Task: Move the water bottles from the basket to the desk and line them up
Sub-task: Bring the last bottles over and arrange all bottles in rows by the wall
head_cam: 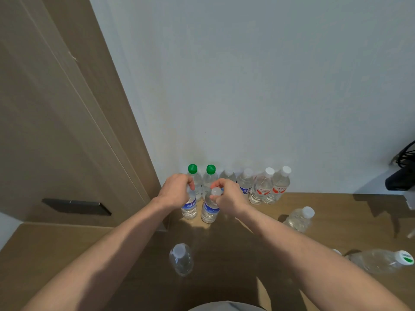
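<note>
My left hand (pixel 174 191) grips the top of a blue-labelled water bottle (pixel 189 207) standing on the wooden desk (pixel 224 248). Just right of it, my right hand (pixel 229 197) holds the neck of a second blue-labelled bottle (pixel 209 211), whose white cap shows. Behind them a row of bottles stands against the wall: two with green caps (pixel 192 169) (pixel 210 169), two with white caps (pixel 246 180), and two with red labels (pixel 261 189) (pixel 279 187). The basket is out of view.
Loose bottles stand on the desk at front centre (pixel 181 259) and right (pixel 299 218); one lies on its side at the right (pixel 381 261). A brown door (pixel 56 131) is on the left. Dark objects with cables (pixel 402 176) sit at the right edge.
</note>
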`<state>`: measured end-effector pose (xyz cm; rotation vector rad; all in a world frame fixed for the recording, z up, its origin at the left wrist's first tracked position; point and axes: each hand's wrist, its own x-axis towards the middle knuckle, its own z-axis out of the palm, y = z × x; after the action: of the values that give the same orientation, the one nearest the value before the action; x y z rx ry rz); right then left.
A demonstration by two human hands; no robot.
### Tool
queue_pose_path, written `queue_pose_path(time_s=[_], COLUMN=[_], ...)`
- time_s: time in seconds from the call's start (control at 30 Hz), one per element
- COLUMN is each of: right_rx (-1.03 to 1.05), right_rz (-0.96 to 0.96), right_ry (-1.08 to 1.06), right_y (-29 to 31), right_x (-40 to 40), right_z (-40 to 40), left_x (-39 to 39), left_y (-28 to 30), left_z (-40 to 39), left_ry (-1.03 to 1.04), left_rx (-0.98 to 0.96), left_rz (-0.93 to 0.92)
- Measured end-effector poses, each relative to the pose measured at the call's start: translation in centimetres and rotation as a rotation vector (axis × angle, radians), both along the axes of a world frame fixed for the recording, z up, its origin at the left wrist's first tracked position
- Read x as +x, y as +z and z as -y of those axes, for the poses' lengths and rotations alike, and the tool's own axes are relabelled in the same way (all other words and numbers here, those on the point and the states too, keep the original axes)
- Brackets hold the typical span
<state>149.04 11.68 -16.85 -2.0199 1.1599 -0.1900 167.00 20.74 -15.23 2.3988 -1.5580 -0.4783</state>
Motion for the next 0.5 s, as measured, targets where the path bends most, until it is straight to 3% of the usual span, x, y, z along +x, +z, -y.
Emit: queue_pose_path(time_s=[0.5], right_rx=[-0.02], right_rz=[-0.029], right_ry=[0.027], right_y=[-0.8], right_x=[2.3], right_z=[0.6], left_x=[-0.1], left_y=[-0.3], left_z=[0.1], left_ry=[-0.041], left_rx=[-0.034], left_rz=[-0.018])
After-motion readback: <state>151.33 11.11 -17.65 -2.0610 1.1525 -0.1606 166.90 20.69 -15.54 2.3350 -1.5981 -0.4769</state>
